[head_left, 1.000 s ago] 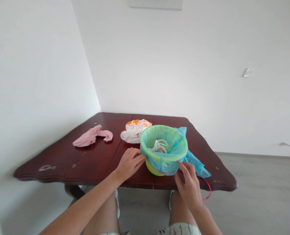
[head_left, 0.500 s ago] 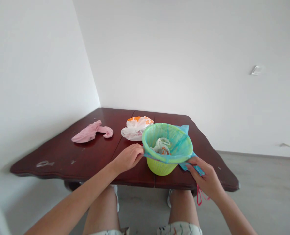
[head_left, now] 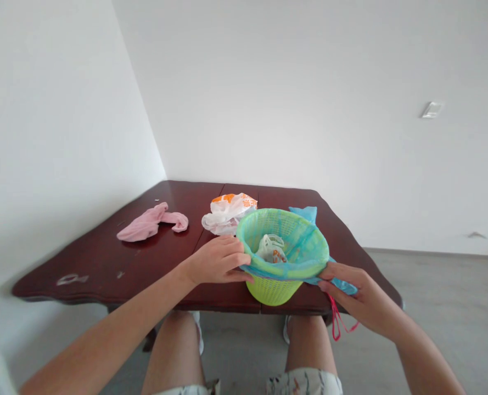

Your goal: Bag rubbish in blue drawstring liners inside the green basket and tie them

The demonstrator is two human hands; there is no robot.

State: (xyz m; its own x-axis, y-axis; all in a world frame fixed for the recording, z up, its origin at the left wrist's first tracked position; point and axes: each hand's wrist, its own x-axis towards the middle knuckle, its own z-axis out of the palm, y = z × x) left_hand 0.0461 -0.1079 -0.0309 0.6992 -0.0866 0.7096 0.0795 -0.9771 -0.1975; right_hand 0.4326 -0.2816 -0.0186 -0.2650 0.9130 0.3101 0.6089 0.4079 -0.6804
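A green mesh plastic basket [head_left: 273, 291] stands near the table's front edge, lined with a thin blue plastic bag [head_left: 309, 241] folded out over its rim. Inside lies a crumpled whitish plastic bag [head_left: 271, 249] with orange print. My left hand [head_left: 219, 260] is at the rim's left side, its fingers closed on the blue bag's edge. On the right, my right hand [head_left: 353, 291] pinches a gathered part of the same bag just outside the rim. A red drawstring [head_left: 337, 323] hangs below my right hand, over the table edge.
Behind the basket on the dark red wooden table [head_left: 161, 274] lies a white plastic bag [head_left: 230, 211] with orange print. A pink cloth [head_left: 149, 224] rests farther left. White walls stand behind and to the left.
The basket has tipped or shifted slightly toward me. My left hand has moved further over the rim, and my right hand has drawn slightly outward with the blue bag.
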